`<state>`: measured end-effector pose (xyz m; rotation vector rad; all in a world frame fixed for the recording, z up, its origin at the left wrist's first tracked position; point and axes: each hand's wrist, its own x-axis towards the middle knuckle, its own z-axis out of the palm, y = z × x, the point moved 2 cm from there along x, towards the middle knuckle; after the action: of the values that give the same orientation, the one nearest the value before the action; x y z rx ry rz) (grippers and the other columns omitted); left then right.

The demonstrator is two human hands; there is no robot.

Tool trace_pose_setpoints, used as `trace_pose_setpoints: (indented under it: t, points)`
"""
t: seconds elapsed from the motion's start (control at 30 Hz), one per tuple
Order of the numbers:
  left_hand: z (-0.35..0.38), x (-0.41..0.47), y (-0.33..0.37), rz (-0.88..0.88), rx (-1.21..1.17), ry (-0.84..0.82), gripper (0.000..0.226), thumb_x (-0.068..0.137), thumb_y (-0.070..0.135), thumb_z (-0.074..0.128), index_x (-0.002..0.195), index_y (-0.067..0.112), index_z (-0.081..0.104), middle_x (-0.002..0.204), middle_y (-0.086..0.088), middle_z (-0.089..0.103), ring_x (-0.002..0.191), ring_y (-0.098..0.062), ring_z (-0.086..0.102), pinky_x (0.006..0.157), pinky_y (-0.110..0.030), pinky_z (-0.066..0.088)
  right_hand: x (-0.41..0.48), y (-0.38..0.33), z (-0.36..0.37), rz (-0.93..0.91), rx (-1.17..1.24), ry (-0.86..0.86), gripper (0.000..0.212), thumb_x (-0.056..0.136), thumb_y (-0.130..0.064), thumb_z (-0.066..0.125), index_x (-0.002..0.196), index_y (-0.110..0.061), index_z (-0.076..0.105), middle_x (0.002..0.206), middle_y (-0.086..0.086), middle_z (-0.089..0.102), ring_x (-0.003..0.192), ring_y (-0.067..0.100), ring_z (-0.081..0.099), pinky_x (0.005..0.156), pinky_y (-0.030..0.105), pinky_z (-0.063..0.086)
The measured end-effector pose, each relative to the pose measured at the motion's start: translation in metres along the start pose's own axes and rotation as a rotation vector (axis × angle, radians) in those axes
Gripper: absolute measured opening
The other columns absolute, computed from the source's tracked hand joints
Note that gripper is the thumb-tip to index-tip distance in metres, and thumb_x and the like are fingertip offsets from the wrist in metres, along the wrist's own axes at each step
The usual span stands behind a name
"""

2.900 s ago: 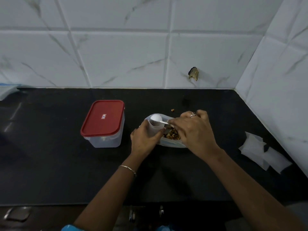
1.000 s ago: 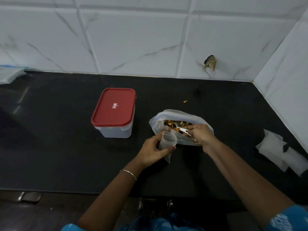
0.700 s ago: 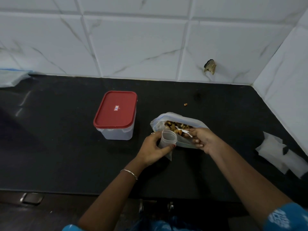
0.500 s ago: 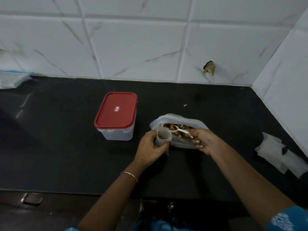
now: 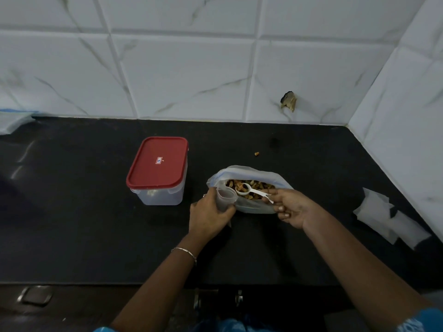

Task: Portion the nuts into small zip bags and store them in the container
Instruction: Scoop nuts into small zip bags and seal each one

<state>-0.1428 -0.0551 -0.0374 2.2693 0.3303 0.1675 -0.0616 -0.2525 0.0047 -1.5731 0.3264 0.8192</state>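
A large clear bag of mixed nuts (image 5: 249, 168) lies open on the black counter (image 5: 96, 224). My left hand (image 5: 208, 215) holds a small zip bag (image 5: 225, 197) upright with its mouth open, touching the big bag's left edge. My right hand (image 5: 291, 208) pinches the handle of a white plastic spoon (image 5: 249, 190). The spoon's bowl carries a nut and hovers beside the small bag's mouth. A clear container with a shut red lid (image 5: 158, 164) stands to the left of the hands.
A stack of empty small zip bags (image 5: 388, 219) lies at the right by the tiled side wall. One stray nut (image 5: 257, 153) sits on the counter behind the big bag. The counter's front edge runs just below my forearms.
The spoon dipped into the nuts in the big bag and has come up loaded, moving left toward the small bag's mouth. My left hand lifted the small bag closer to the big bag.
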Motion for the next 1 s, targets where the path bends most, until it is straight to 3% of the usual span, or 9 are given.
trace_pose_setpoints:
  t: [0.2,0.33,0.4,0.47,0.53,0.63,0.73,0.87,1.0]
  points:
    - [0.001,0.002,0.008,0.012,0.020,-0.006,0.045,0.081,0.047,0.067,0.117,0.027,0.051,0.115,0.011,0.063,0.108,-0.009,0.057,0.105,-0.046,0.039,-0.018,-0.007,-0.001,-0.048,0.021,-0.064,0.023,0.098,-0.006,0.045,0.112,-0.010,0.063,0.084,0.001,0.063,0.046,0.003,0.031,0.039,0.015,0.018]
    - [0.002,0.003,0.013,0.035,-0.003,-0.009,0.048,0.082,0.045,0.068,0.123,0.030,0.049,0.118,0.011,0.063,0.113,-0.009,0.057,0.107,-0.045,0.037,-0.027,-0.013,0.009,-0.158,-0.141,-0.028,0.022,0.097,-0.006,0.049,0.106,-0.014,0.068,0.089,0.004,0.068,0.046,0.003,0.038,0.039,0.014,0.024]
    - [0.002,0.004,0.013,0.047,-0.020,-0.001,0.046,0.081,0.045,0.068,0.121,0.033,0.050,0.116,0.014,0.063,0.111,-0.007,0.057,0.106,-0.047,0.039,-0.030,-0.013,0.015,-0.351,-0.358,0.042,0.024,0.097,-0.007,0.051,0.102,-0.019,0.071,0.091,0.003,0.071,0.054,0.001,0.051,0.047,0.015,0.036]
    - [0.004,0.004,0.013,0.046,-0.025,0.016,0.039,0.081,0.046,0.067,0.115,0.035,0.051,0.108,0.017,0.062,0.105,-0.005,0.058,0.103,-0.047,0.042,-0.034,-0.012,0.020,-0.650,-0.693,0.125,0.026,0.097,-0.010,0.052,0.106,-0.026,0.071,0.095,-0.008,0.071,0.074,-0.001,0.061,0.065,0.016,0.046]
    - [0.006,0.003,0.013,0.040,-0.025,0.044,0.033,0.081,0.048,0.066,0.108,0.036,0.051,0.100,0.019,0.062,0.099,-0.003,0.059,0.101,-0.047,0.043,-0.040,-0.006,0.026,-0.918,-1.000,0.183,0.028,0.096,-0.013,0.053,0.113,-0.029,0.069,0.099,-0.018,0.068,0.082,-0.006,0.059,0.070,0.008,0.039]
    - [0.009,0.002,0.010,0.038,-0.059,0.079,0.035,0.078,0.056,0.061,0.105,0.035,0.053,0.096,0.017,0.063,0.096,-0.004,0.060,0.096,-0.047,0.047,-0.044,0.003,0.031,-1.189,-1.225,0.294,0.030,0.090,-0.009,0.060,0.114,-0.024,0.070,0.101,-0.010,0.073,0.091,0.004,0.066,0.078,0.012,0.040]
    - [0.012,0.001,0.008,0.021,-0.096,0.078,0.042,0.076,0.060,0.059,0.108,0.034,0.052,0.097,0.017,0.063,0.096,-0.005,0.061,0.095,-0.047,0.048,-0.044,0.009,0.031,-1.354,-1.179,0.383,0.026,0.082,-0.004,0.065,0.104,-0.015,0.073,0.092,-0.002,0.075,0.083,0.013,0.070,0.077,0.020,0.048]
    - [0.013,0.001,0.007,-0.001,-0.125,0.081,0.042,0.075,0.061,0.060,0.107,0.036,0.051,0.095,0.017,0.063,0.096,-0.004,0.061,0.096,-0.046,0.048,-0.041,0.012,0.028,-1.408,-1.145,0.371,0.024,0.082,-0.003,0.062,0.103,-0.009,0.072,0.094,0.003,0.074,0.087,0.017,0.070,0.082,0.025,0.050]
    - [0.014,0.001,0.010,-0.011,-0.135,0.096,0.032,0.078,0.051,0.066,0.102,0.036,0.052,0.092,0.017,0.063,0.092,-0.002,0.061,0.092,-0.042,0.051,-0.040,0.013,0.029,-1.382,-1.079,0.388,0.026,0.090,-0.011,0.050,0.104,-0.013,0.071,0.093,-0.003,0.072,0.087,0.006,0.063,0.081,0.019,0.046]
